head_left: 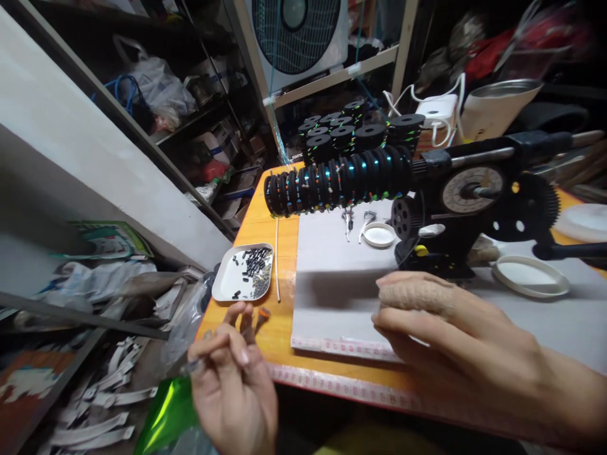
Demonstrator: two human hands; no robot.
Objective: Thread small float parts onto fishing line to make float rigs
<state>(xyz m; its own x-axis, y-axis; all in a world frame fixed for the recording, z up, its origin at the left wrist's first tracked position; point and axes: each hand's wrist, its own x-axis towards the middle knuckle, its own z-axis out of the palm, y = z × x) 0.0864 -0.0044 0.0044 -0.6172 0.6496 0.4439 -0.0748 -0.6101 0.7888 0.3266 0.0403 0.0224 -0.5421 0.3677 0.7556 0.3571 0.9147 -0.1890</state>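
My left hand (234,385) hovers off the front left corner of the orange table (275,335). Its thumb and forefinger are pinched on the top end of a shiny green film strip (165,417), and its other fingers are spread. My right hand (455,344) lies palm down on the white sheet (332,278) with its fingers stretched out, holding nothing. One finger wears a beige rubber cot (417,294). Just beyond it stands a black hand-crank winder (474,202), and a row of black spools (336,180) sits on its shaft.
A white square dish (227,284) of small black parts sits at the table's left edge beside a thin stick (277,259). More black spools (351,133) are stacked behind. White lids (379,235) (530,276) lie on the sheet. Cluttered shelves and a fan (296,31) surround the table.
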